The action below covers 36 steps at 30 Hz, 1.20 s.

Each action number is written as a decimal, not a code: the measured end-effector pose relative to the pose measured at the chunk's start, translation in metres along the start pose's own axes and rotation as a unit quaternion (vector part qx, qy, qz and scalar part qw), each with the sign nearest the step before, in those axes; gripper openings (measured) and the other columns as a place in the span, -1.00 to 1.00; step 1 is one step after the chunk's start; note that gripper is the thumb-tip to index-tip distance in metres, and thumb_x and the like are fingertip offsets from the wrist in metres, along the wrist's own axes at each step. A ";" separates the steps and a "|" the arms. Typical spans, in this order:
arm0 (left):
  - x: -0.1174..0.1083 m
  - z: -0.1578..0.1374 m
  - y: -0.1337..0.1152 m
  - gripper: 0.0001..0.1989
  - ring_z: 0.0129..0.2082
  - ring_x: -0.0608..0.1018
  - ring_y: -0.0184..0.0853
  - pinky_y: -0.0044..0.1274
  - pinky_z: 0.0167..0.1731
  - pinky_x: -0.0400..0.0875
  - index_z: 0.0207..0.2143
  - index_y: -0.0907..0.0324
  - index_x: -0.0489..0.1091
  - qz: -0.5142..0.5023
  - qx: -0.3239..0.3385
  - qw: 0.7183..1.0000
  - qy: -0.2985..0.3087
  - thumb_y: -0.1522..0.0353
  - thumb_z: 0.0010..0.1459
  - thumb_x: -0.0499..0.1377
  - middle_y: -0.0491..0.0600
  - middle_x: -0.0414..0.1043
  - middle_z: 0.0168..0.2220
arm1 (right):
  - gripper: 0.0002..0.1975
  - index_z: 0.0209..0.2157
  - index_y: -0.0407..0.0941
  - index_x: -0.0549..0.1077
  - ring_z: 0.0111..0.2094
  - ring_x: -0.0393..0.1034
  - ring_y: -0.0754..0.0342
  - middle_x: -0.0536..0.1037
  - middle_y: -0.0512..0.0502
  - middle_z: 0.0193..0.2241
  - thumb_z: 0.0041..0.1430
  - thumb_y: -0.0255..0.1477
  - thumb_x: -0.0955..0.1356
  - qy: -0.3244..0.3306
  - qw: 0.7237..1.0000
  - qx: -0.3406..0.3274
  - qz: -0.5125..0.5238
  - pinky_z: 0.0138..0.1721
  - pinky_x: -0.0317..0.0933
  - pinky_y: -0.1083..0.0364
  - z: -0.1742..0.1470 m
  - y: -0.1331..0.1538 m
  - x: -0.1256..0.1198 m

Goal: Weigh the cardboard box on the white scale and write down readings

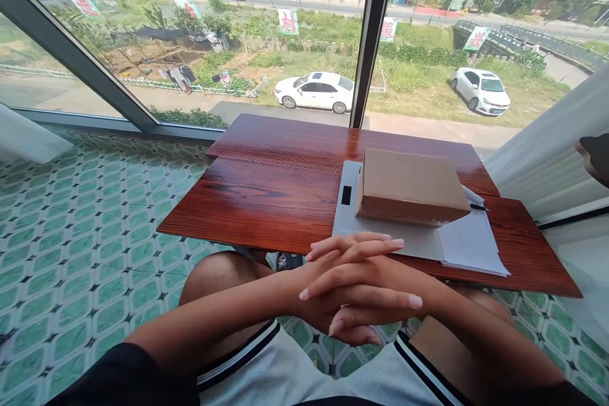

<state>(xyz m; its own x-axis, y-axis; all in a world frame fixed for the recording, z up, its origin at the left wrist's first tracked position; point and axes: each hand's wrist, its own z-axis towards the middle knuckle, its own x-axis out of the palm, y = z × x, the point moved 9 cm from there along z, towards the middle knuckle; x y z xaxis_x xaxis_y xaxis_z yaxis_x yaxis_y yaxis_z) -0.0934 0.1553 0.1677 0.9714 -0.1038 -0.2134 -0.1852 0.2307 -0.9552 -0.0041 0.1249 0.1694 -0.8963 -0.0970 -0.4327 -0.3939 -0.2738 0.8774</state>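
My left hand (318, 292) and my right hand (378, 271) are crossed in front of me, just short of the table's near edge. Their fingers interlace, stretched out long and loose, with the tips pointing past each other. I see no object between them. Beyond them, a closed brown cardboard box (412, 181) rests on a flat grey-white board (345, 219) with a black rectangle at its left. White papers (471, 244) lie to the right of the box, and a dark pen-like thing (477, 207) pokes out beside it.
The dark red wooden table (257, 203) stands against a large window with a dark frame post (373, 38). My knees are at its near edge. White curtains (537, 120) hang at the right. Green patterned tiles (95, 228) cover the floor. White cars (316, 90) are parked outside.
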 end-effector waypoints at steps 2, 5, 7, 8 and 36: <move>0.013 -0.016 0.019 -0.40 0.21 0.48 0.04 -0.03 0.14 0.44 0.18 -0.09 0.40 -0.001 -0.034 0.999 -0.028 -0.06 0.28 -0.14 0.02 0.57 0.05 | -0.35 0.41 0.48 -0.16 -0.13 0.58 -0.32 0.53 -0.05 0.10 0.42 -0.15 0.20 -0.026 0.993 0.104 0.051 -0.22 0.56 -0.33 -0.030 -0.036 0.015; 0.032 -0.038 0.052 -0.39 0.12 0.56 0.03 -0.08 0.03 0.56 0.30 -0.16 0.27 -0.001 -0.146 0.986 -0.087 -0.06 0.33 -0.19 -0.01 0.55 0.02 | -0.38 0.43 0.43 -0.15 -0.29 0.59 -0.37 0.58 -0.17 0.04 0.44 -0.11 0.14 -0.056 0.962 0.202 0.177 -0.58 0.52 -0.22 -0.066 -0.078 0.026; 0.042 -0.052 0.074 -0.38 0.05 0.60 0.02 -0.08 -0.02 0.59 0.35 -0.20 0.19 -0.016 -0.227 0.965 -0.128 -0.05 0.37 -0.28 -0.02 0.53 0.00 | -0.43 0.41 0.48 -0.06 -0.33 0.59 -0.36 0.61 -0.14 -0.02 0.44 -0.08 0.13 -0.045 0.948 0.226 0.220 -0.66 0.49 -0.17 -0.077 -0.095 0.030; 0.044 -0.059 0.084 -0.37 0.00 0.62 0.01 -0.06 -0.04 0.59 0.36 -0.21 0.17 -0.027 -0.261 0.953 -0.154 -0.04 0.39 -0.32 -0.02 0.53 -0.03 | -0.46 0.39 0.50 -0.02 -0.34 0.59 -0.37 0.62 -0.12 -0.02 0.43 -0.06 0.12 -0.038 0.941 0.254 0.219 -0.67 0.48 -0.18 -0.081 -0.104 0.031; 0.077 -0.088 0.032 -0.54 0.16 0.54 0.09 -0.65 -0.62 0.55 0.16 -0.34 0.42 0.298 -0.477 0.404 -0.721 0.04 0.19 0.27 -0.14 0.34 0.32 | -0.40 0.19 0.04 0.52 0.01 0.54 -0.37 0.59 -0.38 -0.06 0.08 -0.30 0.55 -0.589 0.400 0.357 -0.604 -0.01 0.46 -0.30 -0.023 0.010 0.069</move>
<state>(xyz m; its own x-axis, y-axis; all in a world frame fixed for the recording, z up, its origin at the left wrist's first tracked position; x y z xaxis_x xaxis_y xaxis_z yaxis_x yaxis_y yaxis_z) -0.0378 0.0694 0.1024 -0.3403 0.5261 -0.7793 0.2446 -0.7507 -0.6136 -0.0652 0.0933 0.1437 0.7285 0.3270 -0.6019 -0.2656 0.9448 0.1917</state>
